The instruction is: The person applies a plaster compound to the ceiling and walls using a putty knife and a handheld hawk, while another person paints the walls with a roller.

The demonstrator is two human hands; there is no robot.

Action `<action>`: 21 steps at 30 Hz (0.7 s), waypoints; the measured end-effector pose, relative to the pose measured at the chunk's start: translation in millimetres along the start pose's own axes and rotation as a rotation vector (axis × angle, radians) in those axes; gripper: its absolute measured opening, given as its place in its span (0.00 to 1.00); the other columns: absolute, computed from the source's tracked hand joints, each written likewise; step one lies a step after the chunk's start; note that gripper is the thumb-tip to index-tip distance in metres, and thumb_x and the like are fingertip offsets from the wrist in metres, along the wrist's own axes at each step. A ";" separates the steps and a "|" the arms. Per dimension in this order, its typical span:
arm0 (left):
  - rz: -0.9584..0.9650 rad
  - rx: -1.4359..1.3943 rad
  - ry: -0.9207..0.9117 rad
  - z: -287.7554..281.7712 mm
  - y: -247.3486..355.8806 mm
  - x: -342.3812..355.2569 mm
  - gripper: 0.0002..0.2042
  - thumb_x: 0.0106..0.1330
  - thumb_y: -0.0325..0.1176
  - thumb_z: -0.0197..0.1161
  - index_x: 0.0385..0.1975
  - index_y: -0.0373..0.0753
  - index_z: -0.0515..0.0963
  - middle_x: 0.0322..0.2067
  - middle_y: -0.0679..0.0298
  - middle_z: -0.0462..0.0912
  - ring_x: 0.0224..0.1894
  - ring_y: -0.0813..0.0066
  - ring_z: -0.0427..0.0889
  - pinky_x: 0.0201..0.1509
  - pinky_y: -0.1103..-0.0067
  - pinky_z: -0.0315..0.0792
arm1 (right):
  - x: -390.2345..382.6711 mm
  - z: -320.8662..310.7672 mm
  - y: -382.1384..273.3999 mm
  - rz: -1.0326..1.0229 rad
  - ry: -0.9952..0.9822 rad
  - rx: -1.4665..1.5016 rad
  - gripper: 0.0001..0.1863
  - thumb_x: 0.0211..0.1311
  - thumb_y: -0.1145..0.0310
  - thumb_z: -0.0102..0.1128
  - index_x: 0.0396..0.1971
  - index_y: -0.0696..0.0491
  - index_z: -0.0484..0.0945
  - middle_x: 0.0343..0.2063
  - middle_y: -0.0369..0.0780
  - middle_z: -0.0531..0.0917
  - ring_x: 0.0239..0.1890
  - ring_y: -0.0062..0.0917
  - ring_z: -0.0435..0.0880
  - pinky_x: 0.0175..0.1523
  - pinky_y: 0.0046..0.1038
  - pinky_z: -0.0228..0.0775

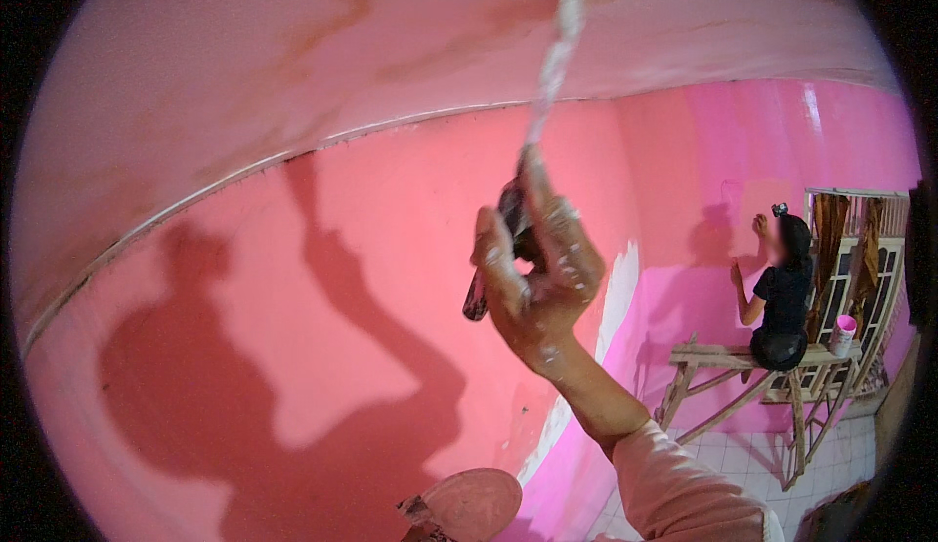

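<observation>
The right grip (549,288), spotted with white, pinches the dark handle of a thin tool (554,68) between thumb and fingers; how the left grip stands, I cannot tell. The tool's blurred, white-coated blade points up above the grip. Below the grip is a round pinkish disc (479,503). Far to its right, a person (785,293) sits on a wooden bench (711,355), beside a bucket (841,339).

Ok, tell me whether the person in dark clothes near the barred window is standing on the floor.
No, the dark-clothed person sits on a rough wooden trestle bench, beside a white-and-pink bucket.
</observation>
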State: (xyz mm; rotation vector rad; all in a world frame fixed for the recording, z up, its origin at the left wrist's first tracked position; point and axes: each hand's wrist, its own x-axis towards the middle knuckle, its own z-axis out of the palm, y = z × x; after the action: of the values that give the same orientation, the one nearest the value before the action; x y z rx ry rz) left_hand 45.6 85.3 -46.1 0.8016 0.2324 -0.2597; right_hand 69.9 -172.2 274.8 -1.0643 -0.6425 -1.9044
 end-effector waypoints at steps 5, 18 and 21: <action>-0.050 -0.004 -0.122 8.4 7.9 -2.0 0.07 0.49 0.37 0.52 0.14 0.44 0.68 0.09 0.65 0.67 0.10 0.67 0.66 0.11 0.70 0.58 | -9.7 -3.3 16.4 -0.072 0.030 -0.070 0.25 0.50 0.83 0.55 0.52 0.63 0.65 0.20 0.35 0.73 0.16 0.14 0.73 0.18 0.16 0.68; -0.024 0.056 -0.025 18.6 6.5 10.2 0.07 0.49 0.37 0.53 0.16 0.43 0.69 0.09 0.66 0.67 0.10 0.67 0.68 0.10 0.70 0.62 | 13.1 55.5 91.8 -0.329 0.248 -0.089 0.28 0.47 0.82 0.60 0.52 0.54 0.68 0.23 0.37 0.74 0.14 0.16 0.69 0.17 0.21 0.62; -0.006 0.044 -0.016 17.0 8.4 4.1 0.07 0.50 0.37 0.53 0.16 0.42 0.69 0.09 0.65 0.67 0.09 0.66 0.68 0.10 0.70 0.63 | -20.9 42.5 76.4 -0.243 0.130 -0.341 0.29 0.46 0.82 0.59 0.53 0.58 0.66 0.22 0.37 0.75 0.15 0.16 0.70 0.19 0.20 0.64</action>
State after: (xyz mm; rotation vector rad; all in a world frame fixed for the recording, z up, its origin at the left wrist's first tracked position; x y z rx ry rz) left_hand 54.0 77.9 -30.2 0.8424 0.2144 -0.2777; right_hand 159.6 -171.0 280.8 -1.0971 -0.3948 -2.3335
